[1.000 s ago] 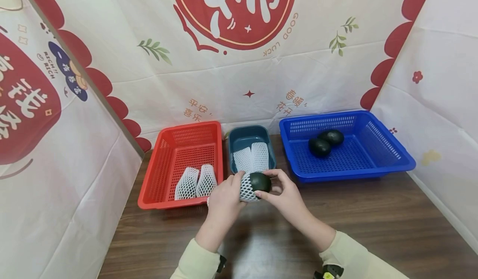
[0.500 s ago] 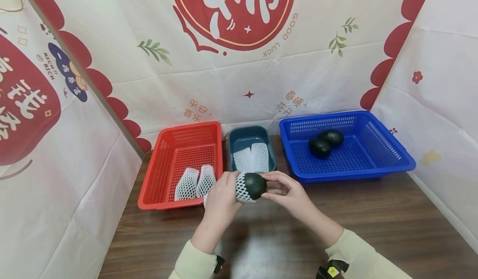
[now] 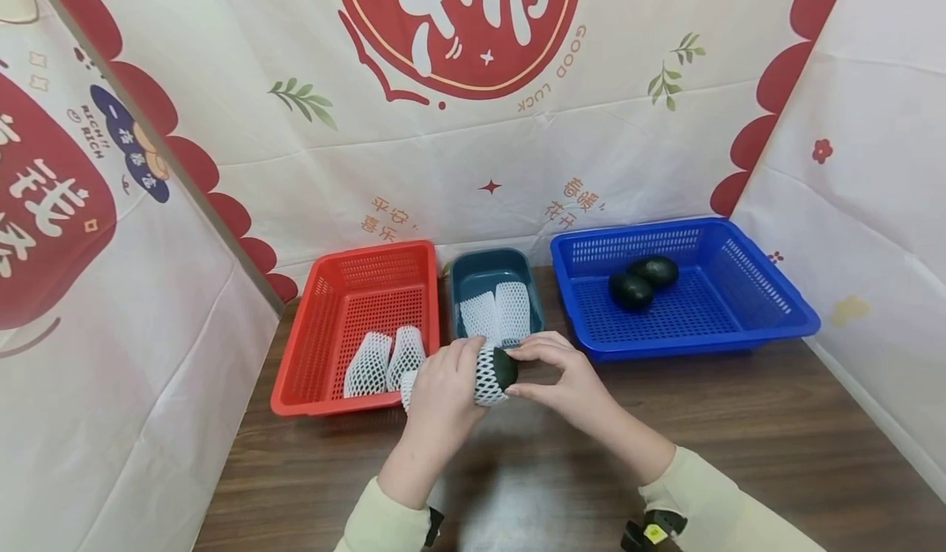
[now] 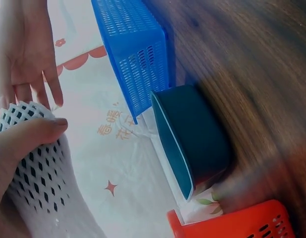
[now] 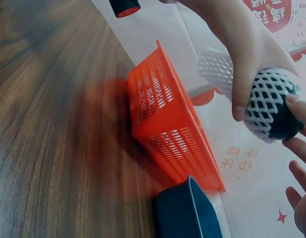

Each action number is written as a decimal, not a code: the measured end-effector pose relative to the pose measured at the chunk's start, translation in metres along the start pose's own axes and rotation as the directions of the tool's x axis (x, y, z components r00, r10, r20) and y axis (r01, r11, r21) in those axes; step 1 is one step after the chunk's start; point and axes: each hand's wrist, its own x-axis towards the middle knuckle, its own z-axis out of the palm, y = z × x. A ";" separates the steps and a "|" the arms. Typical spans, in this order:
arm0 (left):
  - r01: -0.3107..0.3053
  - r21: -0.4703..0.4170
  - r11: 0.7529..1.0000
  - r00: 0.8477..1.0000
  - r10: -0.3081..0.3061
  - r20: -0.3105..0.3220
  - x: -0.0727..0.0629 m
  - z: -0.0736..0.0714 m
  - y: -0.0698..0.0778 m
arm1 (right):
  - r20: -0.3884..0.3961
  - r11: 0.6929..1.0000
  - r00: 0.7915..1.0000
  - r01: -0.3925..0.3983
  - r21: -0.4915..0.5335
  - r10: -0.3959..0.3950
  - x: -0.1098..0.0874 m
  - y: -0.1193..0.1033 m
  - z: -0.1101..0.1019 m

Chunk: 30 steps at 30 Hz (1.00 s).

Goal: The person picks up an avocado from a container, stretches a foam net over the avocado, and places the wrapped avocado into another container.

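Note:
My left hand (image 3: 443, 392) grips a white foam net sleeve (image 3: 489, 378) over the table. Inside the sleeve is a dark green avocado (image 3: 506, 369), its bare end poking out to the right. Thumb and fingers of my right hand (image 3: 565, 381) pinch that exposed end. The right wrist view shows the mesh (image 5: 264, 104) stretched round most of the avocado (image 5: 285, 121), while the sleeve's slack tail sticks out behind the left hand. In the left wrist view, my left thumb (image 4: 36, 136) lies across the netting near its jagged opening.
A red basket (image 3: 296, 347) at left holds two net-wrapped avocados (image 3: 368, 363). Flat foam sleeves (image 3: 513, 310) lie in a small teal bin (image 3: 488, 262) at the middle. Two bare avocados (image 3: 631, 291) sit in a blue basket (image 3: 695, 344) at right. Printed cloth walls (image 3: 443, 158) surround the table.
The net now covers more of the avocado, leaving only a small dark end bare. My right hand came slightly off the fruit, then moved left against its end again.

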 end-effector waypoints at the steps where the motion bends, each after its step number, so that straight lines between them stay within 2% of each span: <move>1: -0.009 0.005 1.000 1.000 0.009 -0.008 0.000 0.000 0.000 | 0.001 1.000 1.000 0.005 -0.006 -0.005 0.000 0.000 0.001; 4: -0.032 0.012 0.999 0.999 0.032 -0.030 0.000 0.002 0.001 | -0.003 1.000 1.000 0.021 -0.011 -0.021 0.001 -0.001 0.003; 9: -0.062 -0.025 0.998 0.996 0.061 -0.058 0.001 0.003 0.004 | -0.002 0.999 1.000 0.027 -0.025 -0.027 0.001 -0.003 0.006; 14: -0.052 -0.049 0.997 0.998 0.050 -0.047 -0.001 0.004 0.006 | 0.008 0.999 1.000 0.014 -0.032 -0.014 0.000 -0.003 0.008; 19: -0.009 -0.072 0.997 1.000 0.008 -0.014 -0.003 0.004 0.004 | 0.016 1.000 1.000 0.013 -0.026 -0.013 -0.002 -0.009 0.008; 24: 0.068 -0.062 0.996 0.997 -0.069 -0.022 -0.006 0.002 0.001 | 0.001 0.997 0.998 0.069 0.039 -0.069 -0.002 -0.024 0.005; 27: 0.094 -0.058 0.994 0.995 -0.097 -0.035 -0.008 0.001 -0.001 | -0.013 0.996 0.998 0.058 0.073 -0.057 -0.006 -0.015 0.007; 30: 0.117 -0.073 0.990 0.991 -0.121 -0.058 -0.011 -0.001 -0.002 | 0.015 0.996 1.000 0.007 0.093 -0.009 -0.011 0.002 0.011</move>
